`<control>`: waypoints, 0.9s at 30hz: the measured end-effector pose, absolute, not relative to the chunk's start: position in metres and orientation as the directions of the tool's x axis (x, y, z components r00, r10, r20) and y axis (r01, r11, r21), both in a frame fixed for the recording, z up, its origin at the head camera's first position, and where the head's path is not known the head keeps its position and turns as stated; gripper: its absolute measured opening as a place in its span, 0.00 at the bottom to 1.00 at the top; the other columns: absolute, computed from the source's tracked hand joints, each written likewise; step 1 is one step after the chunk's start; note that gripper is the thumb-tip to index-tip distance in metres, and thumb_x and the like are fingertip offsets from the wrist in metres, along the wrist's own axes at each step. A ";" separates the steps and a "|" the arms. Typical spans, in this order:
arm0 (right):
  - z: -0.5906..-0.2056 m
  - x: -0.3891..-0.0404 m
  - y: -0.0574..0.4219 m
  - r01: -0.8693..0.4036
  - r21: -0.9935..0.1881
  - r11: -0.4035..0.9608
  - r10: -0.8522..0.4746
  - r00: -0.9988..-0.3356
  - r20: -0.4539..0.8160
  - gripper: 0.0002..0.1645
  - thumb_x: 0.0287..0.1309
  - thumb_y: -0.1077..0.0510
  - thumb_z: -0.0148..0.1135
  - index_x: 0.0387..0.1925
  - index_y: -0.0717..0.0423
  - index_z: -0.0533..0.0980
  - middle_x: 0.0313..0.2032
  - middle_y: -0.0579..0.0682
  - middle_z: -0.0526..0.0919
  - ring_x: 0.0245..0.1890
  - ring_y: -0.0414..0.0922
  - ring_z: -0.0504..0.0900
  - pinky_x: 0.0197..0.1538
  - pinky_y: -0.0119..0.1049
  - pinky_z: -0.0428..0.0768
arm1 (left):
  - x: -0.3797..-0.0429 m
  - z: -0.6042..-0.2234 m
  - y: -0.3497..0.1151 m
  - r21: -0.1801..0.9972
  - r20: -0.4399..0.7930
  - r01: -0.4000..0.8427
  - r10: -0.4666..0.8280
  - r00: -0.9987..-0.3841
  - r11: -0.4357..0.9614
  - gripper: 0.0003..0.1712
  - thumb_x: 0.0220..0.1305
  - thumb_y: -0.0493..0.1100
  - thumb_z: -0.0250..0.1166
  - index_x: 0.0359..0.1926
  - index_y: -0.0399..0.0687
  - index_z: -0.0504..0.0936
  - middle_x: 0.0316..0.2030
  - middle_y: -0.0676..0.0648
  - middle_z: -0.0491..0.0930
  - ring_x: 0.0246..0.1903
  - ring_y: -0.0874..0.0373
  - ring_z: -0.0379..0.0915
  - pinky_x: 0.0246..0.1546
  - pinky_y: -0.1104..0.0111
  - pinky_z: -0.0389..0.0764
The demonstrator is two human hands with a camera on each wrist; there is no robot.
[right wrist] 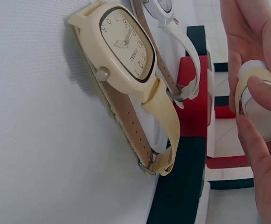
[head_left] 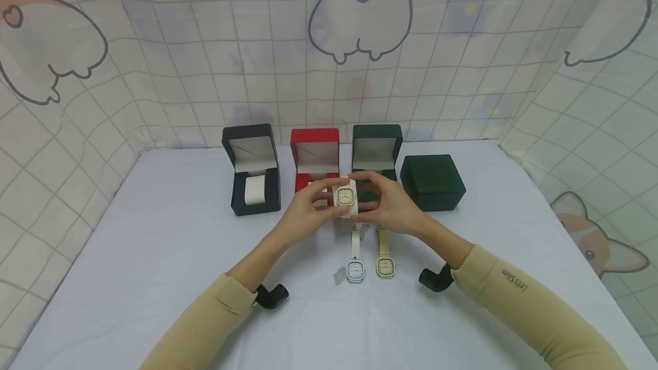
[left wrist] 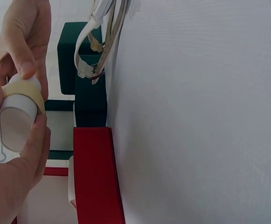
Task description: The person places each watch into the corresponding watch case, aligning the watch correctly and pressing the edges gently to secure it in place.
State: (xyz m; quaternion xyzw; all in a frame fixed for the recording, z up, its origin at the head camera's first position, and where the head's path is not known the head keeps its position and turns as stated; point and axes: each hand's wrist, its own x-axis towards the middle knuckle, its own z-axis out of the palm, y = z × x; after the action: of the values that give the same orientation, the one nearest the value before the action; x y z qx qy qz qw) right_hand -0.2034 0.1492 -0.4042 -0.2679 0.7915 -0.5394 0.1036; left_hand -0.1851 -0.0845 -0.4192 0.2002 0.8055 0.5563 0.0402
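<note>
Both hands hold a cream watch (head_left: 345,196) whose strap goes round a white watch cushion (left wrist: 16,128), raised in front of the red and green boxes. My left hand (head_left: 307,209) grips it from the left, thumb low and fingers at the top. From the right, my right hand (head_left: 393,203) pinches the cushion and strap (right wrist: 255,76). On the table below the hands lie a white watch (head_left: 355,270) and another cream watch (head_left: 385,267), both with dials toward me. Their straps are buckled into loops, as the right wrist view shows.
Along the back stand an open black box (head_left: 255,208) with a white cushion (head_left: 255,190) inside, an open red box (head_left: 315,135), an open green box (head_left: 377,131) and a closed green box (head_left: 433,173). A patterned curtain (head_left: 277,73) hangs behind the white-covered table (head_left: 169,233).
</note>
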 end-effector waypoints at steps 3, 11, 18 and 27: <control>-0.405 -0.204 0.149 -0.316 -0.906 0.280 -0.534 -0.836 0.126 0.50 0.48 0.72 0.79 0.71 0.56 0.66 0.65 0.59 0.71 0.62 0.60 0.77 0.51 0.45 0.85 | -0.185 -0.420 -0.084 0.914 0.144 0.263 0.360 -0.922 0.308 0.33 0.65 0.46 0.74 0.69 0.67 0.77 0.62 0.54 0.74 0.57 0.47 0.76 0.49 0.59 0.84; -0.406 -0.204 0.150 -0.327 -0.893 0.308 -0.533 -0.837 0.122 0.52 0.49 0.72 0.78 0.73 0.57 0.64 0.67 0.57 0.70 0.62 0.59 0.77 0.50 0.42 0.85 | -0.185 -0.420 -0.081 0.913 0.146 0.265 0.358 -0.922 0.310 0.34 0.64 0.46 0.75 0.69 0.65 0.76 0.63 0.51 0.73 0.57 0.46 0.76 0.50 0.58 0.84; -0.407 -0.204 0.150 -0.387 -0.855 0.344 -0.535 -0.829 0.160 0.51 0.50 0.72 0.78 0.73 0.58 0.63 0.69 0.56 0.67 0.64 0.58 0.74 0.53 0.46 0.84 | -0.186 -0.421 -0.078 0.917 0.163 0.275 0.357 -0.920 0.290 0.34 0.64 0.46 0.75 0.69 0.64 0.77 0.63 0.53 0.74 0.55 0.47 0.77 0.50 0.58 0.84; -0.408 -0.202 0.149 -0.431 -0.785 0.445 -0.526 -0.835 0.160 0.49 0.53 0.71 0.76 0.73 0.60 0.63 0.68 0.58 0.69 0.63 0.58 0.75 0.52 0.46 0.84 | -0.188 -0.424 -0.074 0.910 0.196 0.310 0.371 -0.908 0.277 0.34 0.64 0.44 0.75 0.70 0.61 0.77 0.65 0.52 0.74 0.57 0.50 0.75 0.53 0.59 0.83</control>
State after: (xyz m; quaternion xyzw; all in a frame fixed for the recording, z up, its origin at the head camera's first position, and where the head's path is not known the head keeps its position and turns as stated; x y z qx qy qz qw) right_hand -0.2016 0.1488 -0.4078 -0.2818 0.8483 -0.4452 0.0535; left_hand -0.1876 -0.0739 -0.4242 0.2130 0.7987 0.5621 0.0273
